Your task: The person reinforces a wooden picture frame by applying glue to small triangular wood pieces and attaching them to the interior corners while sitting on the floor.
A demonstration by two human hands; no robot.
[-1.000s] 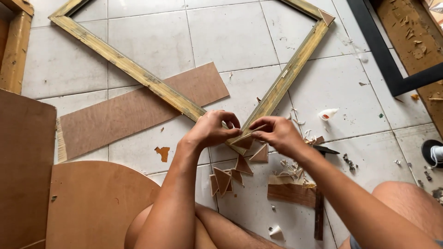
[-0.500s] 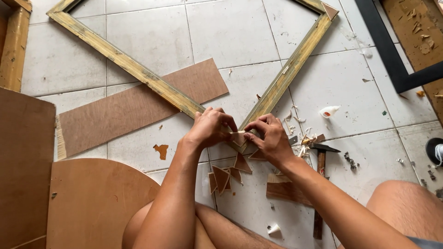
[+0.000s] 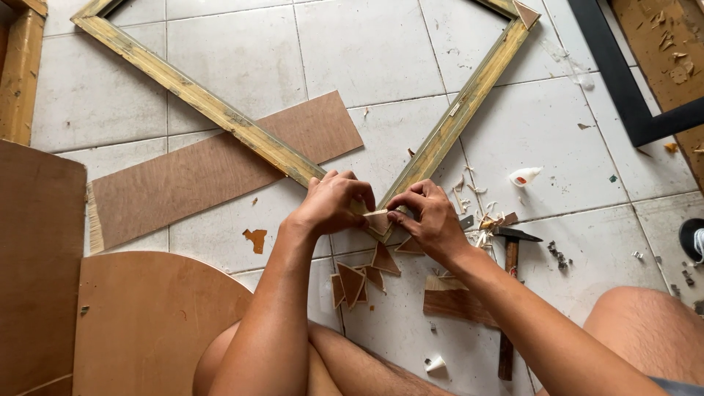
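Both hands pinching a triangular wood piece [image 3: 379, 221] at the frame corner [image 3: 381, 209].
Left hand [image 3: 334, 202] left of corner, right hand [image 3: 429, 220] right, equally near; frame rails running away.

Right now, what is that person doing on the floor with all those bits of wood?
A person sits on the white tiled floor with both hands at the near corner of a big wooden frame. The left hand and right hand pinch a small wooden triangle against that corner. More triangles lie just below the hands. A hammer rests to the right, beside wood shavings. A brown plywood strip lies under the frame.
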